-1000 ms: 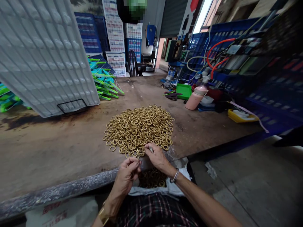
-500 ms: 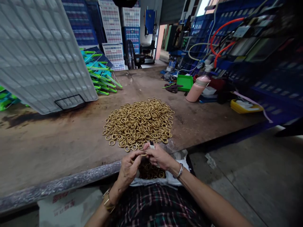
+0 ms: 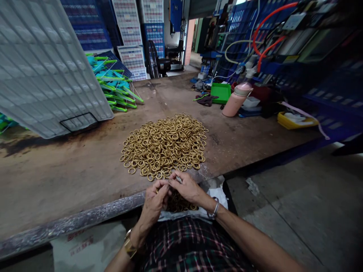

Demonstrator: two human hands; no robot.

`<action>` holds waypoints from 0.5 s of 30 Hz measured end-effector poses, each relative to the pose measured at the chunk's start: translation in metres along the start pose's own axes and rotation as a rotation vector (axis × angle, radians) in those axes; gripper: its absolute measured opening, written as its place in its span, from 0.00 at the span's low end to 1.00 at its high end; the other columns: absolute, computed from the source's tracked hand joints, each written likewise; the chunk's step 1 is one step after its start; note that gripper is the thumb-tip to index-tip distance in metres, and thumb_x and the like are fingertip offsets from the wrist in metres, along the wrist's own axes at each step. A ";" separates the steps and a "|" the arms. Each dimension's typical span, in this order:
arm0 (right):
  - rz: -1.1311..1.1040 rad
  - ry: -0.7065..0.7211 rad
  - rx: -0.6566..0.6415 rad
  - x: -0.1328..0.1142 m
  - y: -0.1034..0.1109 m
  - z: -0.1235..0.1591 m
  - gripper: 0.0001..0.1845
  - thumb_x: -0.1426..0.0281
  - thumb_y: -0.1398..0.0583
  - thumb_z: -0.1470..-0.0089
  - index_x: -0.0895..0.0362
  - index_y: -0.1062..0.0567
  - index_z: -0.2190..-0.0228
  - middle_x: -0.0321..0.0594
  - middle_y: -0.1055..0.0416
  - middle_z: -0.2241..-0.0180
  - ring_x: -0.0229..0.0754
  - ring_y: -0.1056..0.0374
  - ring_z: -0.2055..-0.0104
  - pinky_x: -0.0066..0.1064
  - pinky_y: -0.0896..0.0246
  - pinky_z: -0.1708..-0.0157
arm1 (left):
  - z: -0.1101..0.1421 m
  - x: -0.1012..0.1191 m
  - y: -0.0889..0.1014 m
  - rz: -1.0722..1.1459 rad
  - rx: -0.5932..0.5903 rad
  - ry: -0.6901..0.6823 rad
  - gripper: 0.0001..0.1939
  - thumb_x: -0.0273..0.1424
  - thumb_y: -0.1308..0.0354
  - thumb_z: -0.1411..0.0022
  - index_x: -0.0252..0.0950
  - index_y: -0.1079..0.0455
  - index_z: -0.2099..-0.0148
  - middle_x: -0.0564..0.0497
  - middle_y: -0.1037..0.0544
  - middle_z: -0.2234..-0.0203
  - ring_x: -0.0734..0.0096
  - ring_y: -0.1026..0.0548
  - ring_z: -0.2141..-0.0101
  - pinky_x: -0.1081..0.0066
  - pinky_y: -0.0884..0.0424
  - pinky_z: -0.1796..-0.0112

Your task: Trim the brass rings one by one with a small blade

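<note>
Just over the table's front edge, my two hands meet fingertip to fingertip. My left hand (image 3: pixel 154 200) is closed, with a bit of a brass-coloured ring (image 3: pixel 157 190) showing at its curled fingers. My right hand (image 3: pixel 187 187) pinches a small, slim grey tool (image 3: pixel 178 179); most of it is hidden by the fingers, so its kind is unclear. Beyond the hands lies a big heap of brass-coloured rings (image 3: pixel 166 143). Under them, an open white bag (image 3: pixel 219 194) at my lap holds more such rings.
A large pale ribbed tray (image 3: pixel 53 71) leans at the left beside green and turquoise plastic pieces (image 3: pixel 116 85). Toward the back right stand a pink bottle (image 3: pixel 236 102), a green tray (image 3: pixel 221 93) and a yellow tray (image 3: pixel 296 121). The table edge (image 3: pixel 85 213) is film-wrapped.
My fingertips have drawn closer together, and the ring that showed between them is now mostly covered. The small tool in my right hand has tilted. The view has shifted slightly.
</note>
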State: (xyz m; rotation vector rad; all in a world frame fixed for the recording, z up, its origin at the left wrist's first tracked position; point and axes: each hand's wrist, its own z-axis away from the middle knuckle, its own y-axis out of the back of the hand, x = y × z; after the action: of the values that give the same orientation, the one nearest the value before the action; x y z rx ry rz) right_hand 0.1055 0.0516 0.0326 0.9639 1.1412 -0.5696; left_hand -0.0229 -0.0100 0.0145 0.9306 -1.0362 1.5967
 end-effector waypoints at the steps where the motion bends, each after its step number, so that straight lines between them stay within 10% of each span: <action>1: -0.005 -0.016 0.002 -0.001 0.000 0.000 0.08 0.68 0.47 0.51 0.58 0.34 0.78 0.29 0.43 0.81 0.31 0.49 0.77 0.23 0.53 0.76 | 0.000 0.000 0.000 0.040 -0.020 0.025 0.14 0.41 0.44 0.47 0.34 0.34 0.67 0.57 0.34 0.81 0.84 0.44 0.86 0.80 0.49 0.85; 15: -0.027 0.005 0.017 0.012 0.002 0.002 0.12 0.69 0.52 0.46 0.58 0.31 0.73 0.31 0.36 0.79 0.33 0.40 0.75 0.24 0.48 0.73 | 0.009 0.006 -0.010 0.255 -0.081 0.096 0.13 0.39 0.42 0.48 0.34 0.38 0.69 0.57 0.34 0.79 0.86 0.44 0.85 0.82 0.52 0.85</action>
State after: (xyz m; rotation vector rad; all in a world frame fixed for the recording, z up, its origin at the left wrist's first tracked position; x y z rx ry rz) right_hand 0.1124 0.0520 0.0225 0.9661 1.1565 -0.5997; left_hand -0.0138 -0.0153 0.0248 0.6813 -1.1783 1.7755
